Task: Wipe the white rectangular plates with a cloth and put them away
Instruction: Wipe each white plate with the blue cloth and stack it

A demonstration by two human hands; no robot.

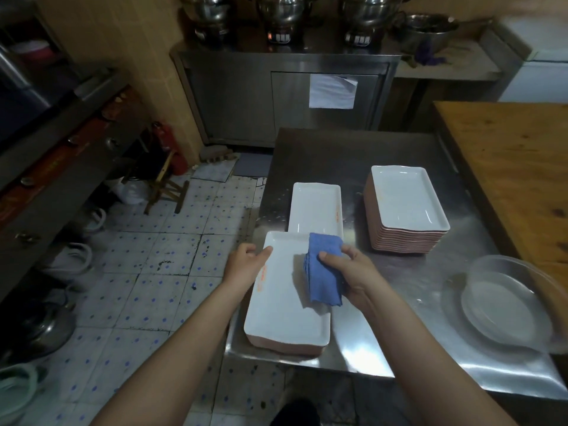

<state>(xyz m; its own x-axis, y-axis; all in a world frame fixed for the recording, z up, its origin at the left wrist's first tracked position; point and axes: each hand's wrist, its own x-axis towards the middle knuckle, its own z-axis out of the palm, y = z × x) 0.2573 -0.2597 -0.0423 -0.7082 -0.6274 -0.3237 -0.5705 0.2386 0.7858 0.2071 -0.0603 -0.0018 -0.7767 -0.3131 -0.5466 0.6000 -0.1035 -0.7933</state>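
Note:
A white rectangular plate (282, 309) is at the near left edge of the steel table (399, 302), raised and tilted. My left hand (246, 262) grips its far left rim, thumb on top. My right hand (350, 272) holds a folded blue cloth (324, 269) against the plate's right side. A second white plate (316, 207) lies flat just beyond. A tall stack of white plates (405, 207) with pinkish undersides stands to the right, further back.
Clear glass dishes (510, 305) sit at the table's near right. A wooden counter (516, 167) runs along the right. Steel cabinets with pots stand at the back. To the left, tiled floor (153, 272) with kettles, a stool and a red extinguisher.

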